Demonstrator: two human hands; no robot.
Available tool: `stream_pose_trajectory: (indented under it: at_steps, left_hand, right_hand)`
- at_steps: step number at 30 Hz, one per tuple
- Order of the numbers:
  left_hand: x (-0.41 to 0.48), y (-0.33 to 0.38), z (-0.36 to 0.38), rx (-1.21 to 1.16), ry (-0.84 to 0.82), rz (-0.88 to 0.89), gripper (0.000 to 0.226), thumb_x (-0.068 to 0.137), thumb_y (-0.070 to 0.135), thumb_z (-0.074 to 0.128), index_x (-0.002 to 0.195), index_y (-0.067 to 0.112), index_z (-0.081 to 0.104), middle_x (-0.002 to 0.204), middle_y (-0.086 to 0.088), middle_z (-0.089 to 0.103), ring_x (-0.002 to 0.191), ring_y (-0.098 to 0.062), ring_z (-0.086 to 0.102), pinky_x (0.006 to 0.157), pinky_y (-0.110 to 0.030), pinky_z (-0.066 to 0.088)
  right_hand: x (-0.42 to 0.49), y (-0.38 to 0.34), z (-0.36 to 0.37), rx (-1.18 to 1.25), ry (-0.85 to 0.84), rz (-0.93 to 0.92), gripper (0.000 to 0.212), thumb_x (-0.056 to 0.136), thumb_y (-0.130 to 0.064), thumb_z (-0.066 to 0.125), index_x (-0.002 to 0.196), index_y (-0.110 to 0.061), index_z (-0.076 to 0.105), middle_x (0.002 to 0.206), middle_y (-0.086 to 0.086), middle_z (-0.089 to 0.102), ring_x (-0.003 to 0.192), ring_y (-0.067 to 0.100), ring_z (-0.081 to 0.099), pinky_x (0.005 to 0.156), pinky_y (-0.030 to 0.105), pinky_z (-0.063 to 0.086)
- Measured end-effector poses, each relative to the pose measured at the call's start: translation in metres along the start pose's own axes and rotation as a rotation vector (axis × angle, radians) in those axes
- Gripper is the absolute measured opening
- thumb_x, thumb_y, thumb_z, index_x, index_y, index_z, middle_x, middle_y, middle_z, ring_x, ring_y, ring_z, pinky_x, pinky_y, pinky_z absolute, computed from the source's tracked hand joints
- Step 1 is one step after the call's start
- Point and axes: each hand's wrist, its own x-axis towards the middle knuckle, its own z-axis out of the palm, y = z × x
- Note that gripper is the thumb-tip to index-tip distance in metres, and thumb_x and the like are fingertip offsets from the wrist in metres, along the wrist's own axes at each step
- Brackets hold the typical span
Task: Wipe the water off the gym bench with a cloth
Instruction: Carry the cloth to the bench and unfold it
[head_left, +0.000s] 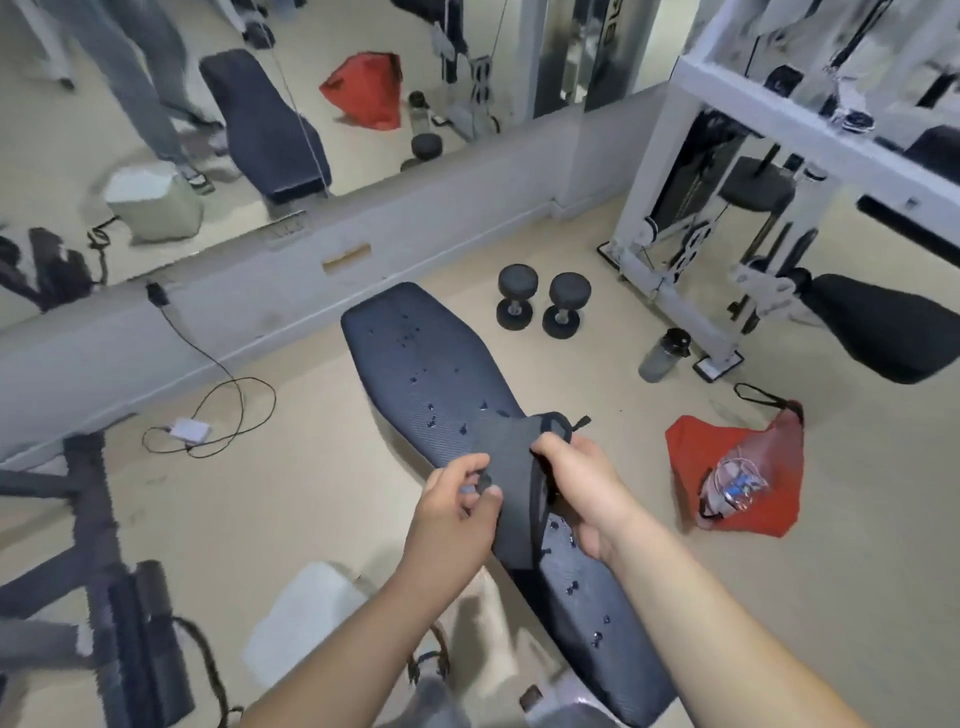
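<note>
Beige gym floor, wet bench; both hands' fingers clamped on dark cloth.

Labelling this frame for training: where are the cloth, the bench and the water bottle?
cloth (511, 483), head view, its middle between the hands
bench (415, 343), head view, far end of pad
water bottle (660, 358), head view, its body

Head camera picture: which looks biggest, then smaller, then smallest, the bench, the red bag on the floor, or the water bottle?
Bench, largest.
Red bag, middle.
Water bottle, smallest; it lies farther away, so it may look smaller than it is.
</note>
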Motion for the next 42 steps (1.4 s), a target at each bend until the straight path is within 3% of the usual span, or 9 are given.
stream_pose_trajectory:
  at_steps: [3,7,10,13,18,23,30,37,42]
  left_hand:
    - [0.032,0.010,-0.020,0.013,-0.038,-0.008,0.027,0.085,0.029,0.075,0.110,0.037,0.065,0.117,0.005,0.063,0.105,-0.006,0.062,0.098,-0.029,0.050]
    - [0.067,0.035,-0.023,-0.235,-0.152,-0.158,0.040,0.083,0.024,0.080,0.116,0.029,0.058,0.112,0.005,0.069,0.097,-0.008,0.066,0.080,-0.021,0.052]
    - [0.095,0.047,-0.018,-0.384,-0.338,-0.285,0.041,0.089,0.018,0.071,0.128,0.017,0.061,0.112,-0.003,0.078,0.091,-0.013,0.073,0.087,-0.032,0.056]
    - [0.120,0.057,-0.011,-0.277,-0.351,-0.269,0.023,0.093,0.009,0.065,0.116,0.009,0.069,0.104,-0.007,0.080,0.090,-0.017,0.074,0.081,-0.034,0.057]
    - [0.165,0.069,-0.015,-0.164,-0.286,-0.220,0.022,0.088,0.020,0.074,0.109,0.020,0.067,0.106,-0.012,0.077,0.088,-0.014,0.073,0.082,-0.036,0.060]
    - [0.218,0.082,-0.040,-0.118,-0.304,-0.195,0.018,0.090,0.012,0.070,0.106,0.020,0.073,0.094,0.000,0.078,0.083,-0.010,0.072,0.076,-0.026,0.057]
    - [0.316,0.070,-0.109,-0.030,-0.365,-0.189,0.022,0.094,0.006,0.066,0.110,0.019,0.074,0.089,0.012,0.079,0.074,0.000,0.072,0.059,-0.013,0.051]
    - [0.452,0.014,-0.207,0.270,-0.415,-0.116,0.015,0.090,0.010,0.058,0.089,0.023,0.065,0.094,0.014,0.071,0.086,-0.007,0.065,0.081,-0.021,0.048]
    - [0.524,-0.046,-0.225,0.331,-0.445,-0.132,0.030,0.093,0.017,0.063,0.122,0.022,0.068,0.120,0.005,0.071,0.106,-0.010,0.067,0.095,-0.016,0.049]
  right_hand:
    - [0.013,-0.007,0.012,0.105,0.042,0.007,0.017,0.093,-0.012,0.055,0.102,-0.011,0.070,0.079,0.008,0.074,0.067,0.020,0.070,0.062,0.030,0.055]
    - [0.029,-0.022,0.003,0.284,0.042,0.052,0.036,0.089,-0.019,0.057,0.118,-0.002,0.070,0.104,0.018,0.077,0.085,0.029,0.073,0.093,0.045,0.058]
    - [0.041,-0.037,-0.012,0.388,-0.037,0.076,0.032,0.098,-0.018,0.053,0.118,-0.001,0.072,0.105,0.018,0.078,0.083,0.027,0.077,0.076,0.037,0.063]
    - [0.062,-0.043,-0.017,0.240,-0.036,0.005,0.035,0.095,-0.022,0.069,0.126,-0.007,0.066,0.115,0.016,0.077,0.104,0.029,0.075,0.090,0.042,0.060]
    - [0.104,-0.055,0.001,0.074,-0.054,0.007,0.037,0.087,-0.014,0.080,0.122,-0.014,0.068,0.109,0.008,0.079,0.101,0.025,0.076,0.091,0.044,0.060]
    - [0.153,-0.072,0.027,0.132,0.050,0.040,0.027,0.089,-0.008,0.077,0.116,-0.008,0.072,0.100,0.011,0.080,0.087,0.025,0.079,0.065,0.031,0.061]
    - [0.235,-0.089,0.106,0.212,0.117,0.072,0.035,0.083,-0.004,0.080,0.117,-0.005,0.072,0.105,0.014,0.079,0.096,0.032,0.077,0.080,0.041,0.063]
    - [0.357,-0.062,0.224,0.371,0.318,0.108,0.025,0.096,-0.011,0.069,0.121,-0.012,0.067,0.104,0.009,0.080,0.092,0.027,0.078,0.068,0.036,0.062]
    - [0.440,-0.025,0.259,0.419,0.440,0.137,0.018,0.098,-0.018,0.068,0.116,-0.018,0.067,0.107,0.010,0.078,0.087,0.025,0.077,0.060,0.033,0.060]
